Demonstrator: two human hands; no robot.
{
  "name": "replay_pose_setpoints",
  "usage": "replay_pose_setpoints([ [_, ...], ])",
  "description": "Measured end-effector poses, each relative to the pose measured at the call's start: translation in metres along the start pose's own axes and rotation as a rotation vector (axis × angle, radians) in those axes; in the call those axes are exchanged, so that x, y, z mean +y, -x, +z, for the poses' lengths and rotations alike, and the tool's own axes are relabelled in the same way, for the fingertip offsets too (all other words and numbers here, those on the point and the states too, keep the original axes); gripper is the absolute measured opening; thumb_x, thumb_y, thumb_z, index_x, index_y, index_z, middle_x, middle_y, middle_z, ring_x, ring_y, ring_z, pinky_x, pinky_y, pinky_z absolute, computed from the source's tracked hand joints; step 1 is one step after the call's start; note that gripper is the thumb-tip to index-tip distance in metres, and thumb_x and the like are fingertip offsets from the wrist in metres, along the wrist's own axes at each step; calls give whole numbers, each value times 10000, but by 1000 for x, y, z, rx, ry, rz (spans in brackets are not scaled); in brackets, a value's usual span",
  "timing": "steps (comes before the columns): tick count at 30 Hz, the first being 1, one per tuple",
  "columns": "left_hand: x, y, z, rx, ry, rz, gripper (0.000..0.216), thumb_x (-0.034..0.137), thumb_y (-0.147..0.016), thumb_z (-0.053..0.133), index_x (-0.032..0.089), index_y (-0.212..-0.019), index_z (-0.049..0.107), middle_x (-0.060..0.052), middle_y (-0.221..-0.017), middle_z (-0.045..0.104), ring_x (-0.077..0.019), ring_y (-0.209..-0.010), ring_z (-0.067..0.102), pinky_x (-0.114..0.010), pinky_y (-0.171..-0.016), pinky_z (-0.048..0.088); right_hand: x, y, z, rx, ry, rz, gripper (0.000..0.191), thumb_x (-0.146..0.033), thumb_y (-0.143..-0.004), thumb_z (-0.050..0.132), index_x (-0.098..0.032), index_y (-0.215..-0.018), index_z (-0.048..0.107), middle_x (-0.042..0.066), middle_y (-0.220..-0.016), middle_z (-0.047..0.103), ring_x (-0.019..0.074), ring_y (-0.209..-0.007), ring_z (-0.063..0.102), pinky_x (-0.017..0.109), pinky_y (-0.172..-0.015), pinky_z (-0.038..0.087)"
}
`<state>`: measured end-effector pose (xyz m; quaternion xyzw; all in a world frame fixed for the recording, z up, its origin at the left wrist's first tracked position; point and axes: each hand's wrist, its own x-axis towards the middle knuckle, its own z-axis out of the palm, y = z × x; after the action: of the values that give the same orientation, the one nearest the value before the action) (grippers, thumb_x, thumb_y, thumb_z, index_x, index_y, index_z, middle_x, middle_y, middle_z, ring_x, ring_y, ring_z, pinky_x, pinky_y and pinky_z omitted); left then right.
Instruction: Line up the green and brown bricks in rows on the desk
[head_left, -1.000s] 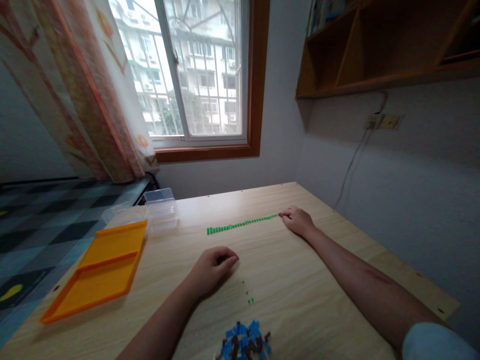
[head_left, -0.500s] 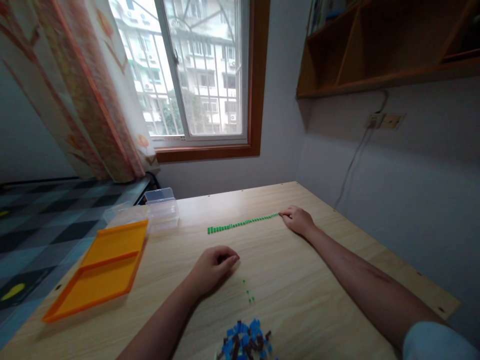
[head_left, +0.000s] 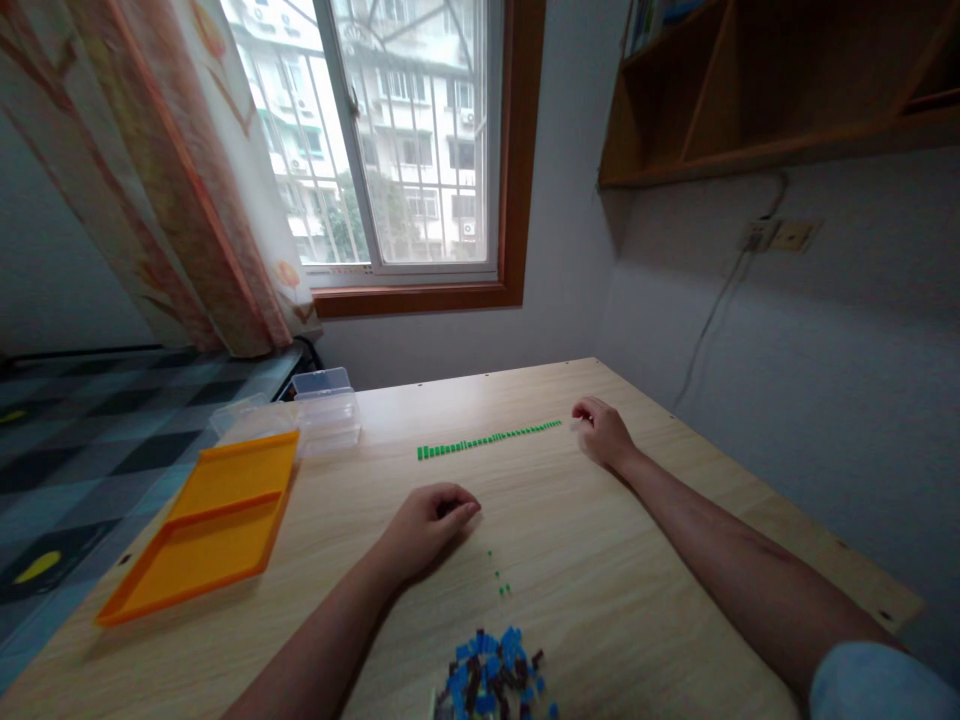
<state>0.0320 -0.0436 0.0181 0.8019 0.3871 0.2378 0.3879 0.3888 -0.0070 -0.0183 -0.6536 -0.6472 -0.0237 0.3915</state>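
A long row of small green bricks (head_left: pixel 487 439) runs across the far half of the table, with larger pieces at its left end. Just past its right end, my right hand (head_left: pixel 602 432) hovers apart from the bricks, thumb and forefinger parted, the thumb smeared by motion. My left hand (head_left: pixel 429 522) rests on the table nearer to me, fingers curled in and thumb against the forefinger; anything inside is hidden. To its right lie several loose green bits (head_left: pixel 501 590). A heap of blue and dark brown bricks (head_left: pixel 491 675) sits at the bottom edge.
An orange two-part tray (head_left: pixel 199 520) lies on the left of the wooden table (head_left: pixel 645 600). Clear plastic boxes (head_left: pixel 326 410) stand behind it. Beyond are a checkered bed cover (head_left: pixel 60 430), a curtain and a window. A wooden shelf (head_left: pixel 750 150) hangs on the right wall.
My right hand has drawn off the right end of the green row, slightly to the right, and its fingers have parted. The left hand stays in place. The view has shifted slightly.
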Motion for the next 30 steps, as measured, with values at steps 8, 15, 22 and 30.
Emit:
replay_pose_setpoints([
  [8, -3, -2, 2, 0, 28, 33, 322, 421, -826, 559, 145, -834, 724, -67, -800, 728, -193, -745, 619, -298, -722, 477, -14, 12, 5, -166, -159, -23, 102, -117, -637, 398, -210, -632, 438, -15, -584, 491, 145, -609, 475, 229, -591, 359],
  [15, -5, -3, 3, -6, 35, 53, 330, 416, -828, 567, 129, -843, 730, -70, -797, 722, -187, -743, 610, -293, -716, 465, -28, 20, 15, -270, -175, -58, 106, -117, -614, 385, -206, -561, 363, -19, -551, 438, 135, -589, 421, 237, -562, 300],
  [22, -6, -3, 4, -33, 10, 56, 293, 371, -788, 619, 118, -865, 745, -25, -659, 647, -146, -621, 530, -258, -597, 399, -42, 27, 10, -261, -141, -47, 137, -95, -647, 401, -193, -561, 443, -12, -563, 473, 139, -595, 433, 244, -570, 297],
  [30, -11, -7, 5, 44, 66, 98, 301, 388, -823, 584, 131, -846, 741, -61, -808, 734, -188, -759, 620, -295, -739, 466, -113, 83, 0, -460, -428, -247, 258, -112, -760, 512, -175, -846, 746, 21, -702, 635, 129, -631, 528, 232, -612, 398],
])
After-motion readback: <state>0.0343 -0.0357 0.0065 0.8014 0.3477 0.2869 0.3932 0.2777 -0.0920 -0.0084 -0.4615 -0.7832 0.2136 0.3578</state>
